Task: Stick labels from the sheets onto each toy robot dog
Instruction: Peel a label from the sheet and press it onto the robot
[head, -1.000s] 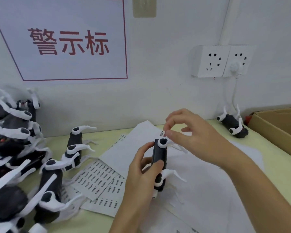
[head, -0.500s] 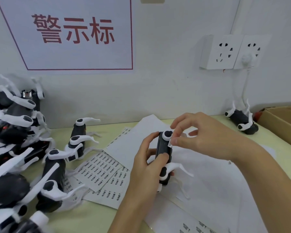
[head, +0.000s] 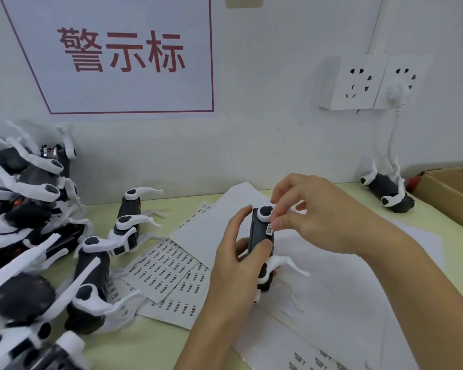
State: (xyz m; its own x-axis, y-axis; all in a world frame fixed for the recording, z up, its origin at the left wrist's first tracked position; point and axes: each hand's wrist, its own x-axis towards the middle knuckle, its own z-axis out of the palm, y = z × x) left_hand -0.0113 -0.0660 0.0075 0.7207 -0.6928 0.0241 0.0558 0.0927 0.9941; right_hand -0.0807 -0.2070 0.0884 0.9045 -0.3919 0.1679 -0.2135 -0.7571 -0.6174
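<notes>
Your left hand [head: 234, 265] grips one toy robot dog [head: 261, 236] above the paper at the table's [head: 155, 340] middle, while your right hand [head: 321, 217] pinches a label [head: 269, 228] onto its body. By the look of it, the pile of dogs [head: 30, 236] at the left edge waits; label sheets [head: 169, 265] lie beside it.

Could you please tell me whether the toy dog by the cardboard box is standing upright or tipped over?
Tipped over: the toy dog lies on its back, white legs pointing up.
</notes>
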